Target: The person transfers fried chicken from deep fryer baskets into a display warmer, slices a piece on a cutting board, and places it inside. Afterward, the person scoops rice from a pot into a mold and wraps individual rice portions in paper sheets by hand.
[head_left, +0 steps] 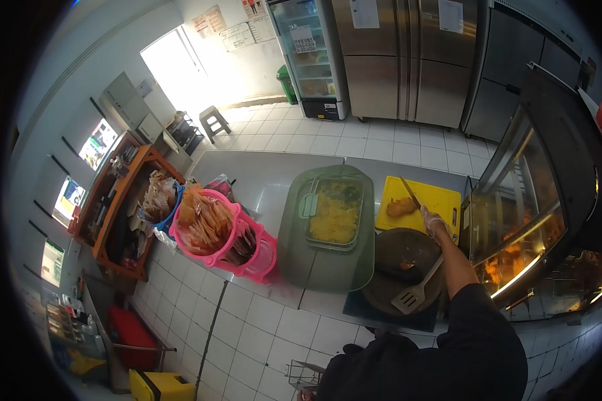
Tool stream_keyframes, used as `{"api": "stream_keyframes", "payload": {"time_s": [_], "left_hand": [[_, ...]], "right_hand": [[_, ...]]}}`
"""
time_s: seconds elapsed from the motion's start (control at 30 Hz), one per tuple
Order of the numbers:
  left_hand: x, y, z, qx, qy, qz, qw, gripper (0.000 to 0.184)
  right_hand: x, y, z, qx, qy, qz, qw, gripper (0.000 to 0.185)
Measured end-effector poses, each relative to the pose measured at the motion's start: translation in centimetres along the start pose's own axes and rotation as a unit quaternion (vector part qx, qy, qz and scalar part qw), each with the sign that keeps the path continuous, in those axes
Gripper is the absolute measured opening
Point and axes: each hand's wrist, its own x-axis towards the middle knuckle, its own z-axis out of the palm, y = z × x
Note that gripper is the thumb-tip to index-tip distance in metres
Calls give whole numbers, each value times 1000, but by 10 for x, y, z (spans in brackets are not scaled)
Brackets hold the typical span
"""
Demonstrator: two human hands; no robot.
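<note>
My right hand [436, 226], in a clear plastic glove, is closed around the handle of a knife [411, 192]. The blade reaches over a yellow cutting board [435, 194], beside a piece of fried chicken [399, 208]. Just below the board is a round chopping block [389, 257] with dark scraps and a slotted spatula [409, 299] lying across it. At the bottom edge a sliver of my left hand [306, 395] shows by a metal wire rack [305, 375]; its fingers are mostly cut off by the frame and my dark sleeve.
A green tray [291, 247] bears a clear container of yellow food [334, 217]. Pink baskets [264, 257] hold brown paper packets. A lit glass display case [515, 207] stands close at right. Steel fridges [374, 73] line the back; a stool [214, 122] stands by the doorway.
</note>
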Motion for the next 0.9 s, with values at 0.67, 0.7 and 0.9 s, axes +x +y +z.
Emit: {"api": "stream_keyframes", "payload": {"time_s": [0.67,0.7,0.9], "left_hand": [[17,8,-9,38,-19,-2,999,32],[17,8,-9,39,-22,-1,999,32],[18,10,-12,53,-30,-2,998,36]], "right_hand": [[23,25,-5,-120,-57,-46,990,61],[28,33,2,-110,-10,-86,990,65],[54,38,1,-476,-30,-160,864,62]]}}
